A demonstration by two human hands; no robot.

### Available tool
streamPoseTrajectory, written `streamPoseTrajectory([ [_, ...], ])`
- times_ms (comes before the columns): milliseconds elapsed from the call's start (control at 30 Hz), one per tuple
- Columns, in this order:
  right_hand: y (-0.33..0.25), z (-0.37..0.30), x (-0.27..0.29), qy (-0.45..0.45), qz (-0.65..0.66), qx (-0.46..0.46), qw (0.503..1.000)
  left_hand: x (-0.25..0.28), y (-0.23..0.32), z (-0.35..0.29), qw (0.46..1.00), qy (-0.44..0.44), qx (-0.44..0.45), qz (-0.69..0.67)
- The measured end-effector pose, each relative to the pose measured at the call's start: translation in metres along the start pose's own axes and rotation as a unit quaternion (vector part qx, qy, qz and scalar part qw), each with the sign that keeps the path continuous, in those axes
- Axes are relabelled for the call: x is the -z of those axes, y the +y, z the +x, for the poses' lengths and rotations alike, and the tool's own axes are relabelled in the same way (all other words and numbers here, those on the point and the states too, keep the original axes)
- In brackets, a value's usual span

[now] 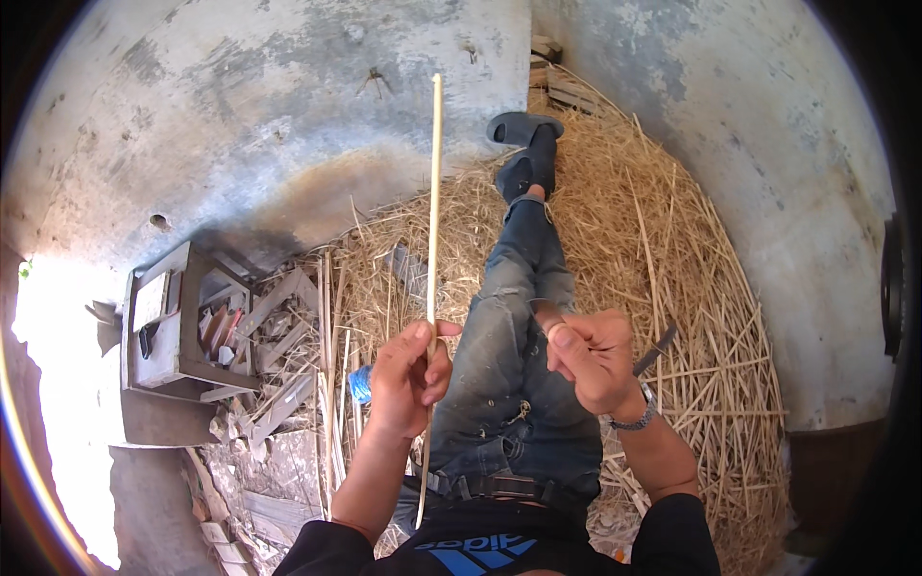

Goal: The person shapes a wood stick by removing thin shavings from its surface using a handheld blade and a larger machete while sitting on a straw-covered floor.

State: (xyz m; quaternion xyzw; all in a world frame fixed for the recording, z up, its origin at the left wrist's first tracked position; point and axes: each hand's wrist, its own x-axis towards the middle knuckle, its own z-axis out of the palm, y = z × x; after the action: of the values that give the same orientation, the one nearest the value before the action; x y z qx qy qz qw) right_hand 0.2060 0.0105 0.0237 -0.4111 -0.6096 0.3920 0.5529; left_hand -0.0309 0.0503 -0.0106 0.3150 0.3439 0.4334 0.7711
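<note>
A long, pale, thin stick (435, 211), probably split bamboo or cane, stands nearly upright before me. My left hand (401, 376) grips it between thumb and fingers, and its lower end runs down past my wrist to my waist. My right hand (597, 360) is closed on a knife (547, 312); a short dark blade shows beyond the thumb, apart from the stick. A dark curved piece (656, 349) sticks out behind the right wrist; I cannot tell whether it belongs to the knife. Most of the handle is hidden by my fingers.
My outstretched legs (499, 355) lie over straw and shavings (615, 211). Piled thin strips (715, 403) lie to the right. At left stands a worn wooden cabinet (158, 322) beside broken boards (283, 403). A blue bundle (360, 384) sits near my left forearm. Grey walls (288, 106) enclose the space.
</note>
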Motion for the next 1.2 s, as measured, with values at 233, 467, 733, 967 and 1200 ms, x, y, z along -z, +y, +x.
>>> streamPoseTrajectory([
  [233,0.005,0.007,-0.003,-0.021,-0.038,-0.056,0.997,-0.011,-0.009,-0.008,0.999,-0.033,0.002,0.003],
  [467,0.008,0.006,-0.002,-0.037,0.024,-0.095,0.995,-0.014,-0.013,-0.010,0.999,-0.039,0.001,0.015],
  [733,-0.005,0.050,0.014,0.041,-0.247,0.044,0.967,-0.018,-0.023,-0.015,0.996,-0.056,-0.007,0.072],
  [967,0.020,0.071,0.019,0.065,-0.376,0.131,0.915,-0.025,-0.020,-0.018,0.991,0.008,-0.010,0.136],
  [1200,0.043,0.030,-0.006,-0.068,-0.334,0.091,0.936,-0.026,-0.025,-0.012,0.994,0.037,-0.001,0.104],
])
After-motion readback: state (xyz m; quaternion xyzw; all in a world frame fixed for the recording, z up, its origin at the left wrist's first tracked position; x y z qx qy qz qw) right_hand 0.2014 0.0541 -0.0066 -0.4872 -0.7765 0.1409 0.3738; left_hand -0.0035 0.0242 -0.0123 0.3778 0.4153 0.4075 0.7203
